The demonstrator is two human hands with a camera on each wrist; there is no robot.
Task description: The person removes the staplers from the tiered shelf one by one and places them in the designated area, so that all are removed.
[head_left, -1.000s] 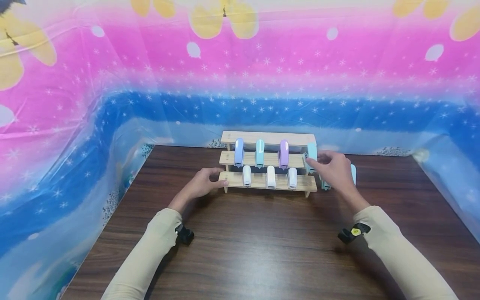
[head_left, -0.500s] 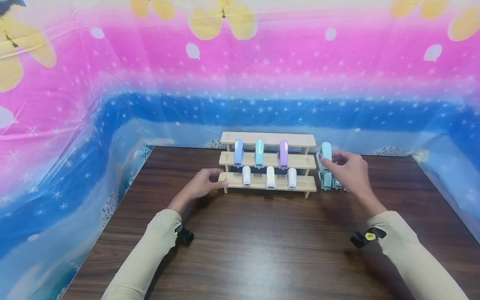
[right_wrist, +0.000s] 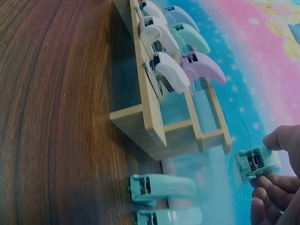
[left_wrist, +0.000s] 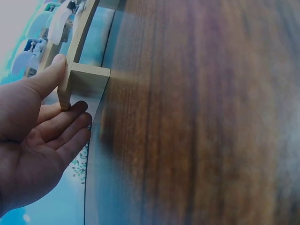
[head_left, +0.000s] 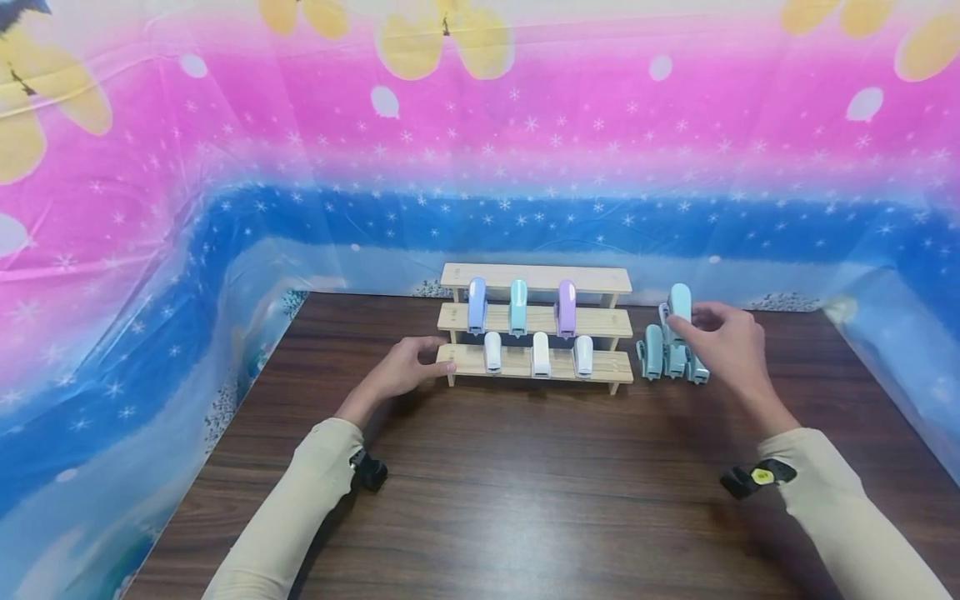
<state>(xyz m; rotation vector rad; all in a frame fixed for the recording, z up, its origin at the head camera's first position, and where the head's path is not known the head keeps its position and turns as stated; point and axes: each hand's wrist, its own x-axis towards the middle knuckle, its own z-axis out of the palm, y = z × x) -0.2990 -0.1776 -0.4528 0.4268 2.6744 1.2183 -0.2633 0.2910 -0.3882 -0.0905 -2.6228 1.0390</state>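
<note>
My left hand (head_left: 403,365) grips the left end of a three-tier wooden display stand (head_left: 536,277); in the left wrist view the thumb lies on the lowest board and the fingers reach beneath it. Right of the stand, my right hand (head_left: 729,340) pinches a mint-green stapler (head_left: 679,300) between thumb and fingers. The right wrist view shows this stapler (right_wrist: 255,161) held end-on, away from the stand. Close below it, three similar mint staplers (head_left: 653,350) stand side by side on the table, the rightmost partly covered by the hand.
The middle tier carries a blue stapler (head_left: 477,306), a mint stapler (head_left: 518,306) and a purple stapler (head_left: 566,308). Three white staplers (head_left: 541,355) stand on the lowest tier. A patterned cloth (head_left: 480,167) hangs behind the brown wooden table (head_left: 480,483).
My right hand has carried the mint stapler rightward from the middle tier's right end to above the mint staplers on the table. My left hand stays on the stand.
</note>
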